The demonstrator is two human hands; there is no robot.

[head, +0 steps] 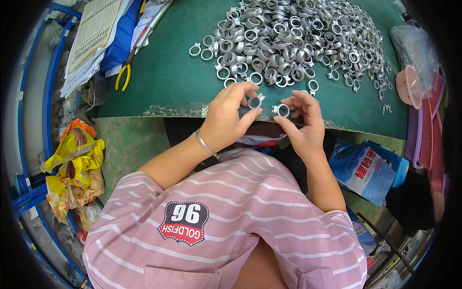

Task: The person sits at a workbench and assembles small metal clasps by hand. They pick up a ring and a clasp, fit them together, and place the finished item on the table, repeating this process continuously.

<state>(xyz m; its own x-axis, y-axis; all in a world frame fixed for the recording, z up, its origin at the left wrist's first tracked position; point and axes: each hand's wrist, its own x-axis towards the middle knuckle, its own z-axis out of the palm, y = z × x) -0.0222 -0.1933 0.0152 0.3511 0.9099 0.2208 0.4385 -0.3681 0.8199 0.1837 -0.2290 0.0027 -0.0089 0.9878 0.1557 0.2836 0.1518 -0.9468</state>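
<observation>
My left hand (227,112), with a silver bangle at the wrist, grips a small grey metal ring with a lug (255,102) between thumb and fingers. Opposite it, my right hand (305,121) pinches a second metal ring (281,110), its lug pointing left. Both rings are held apart, just over the near edge of the green tabletop (158,86). Beyond my hands lies a large heap of similar metal rings (274,43), with several loose ones along its near side.
Yellow-handled pliers (123,77) and stacked papers (92,36) lie at the left, near a blue rack (47,90). A pink basket (408,86) and a clear plastic bag (415,47) are at the right edge. Tiny metal pieces (386,109) lie nearby. Yellow wrappers (77,155) hang below left.
</observation>
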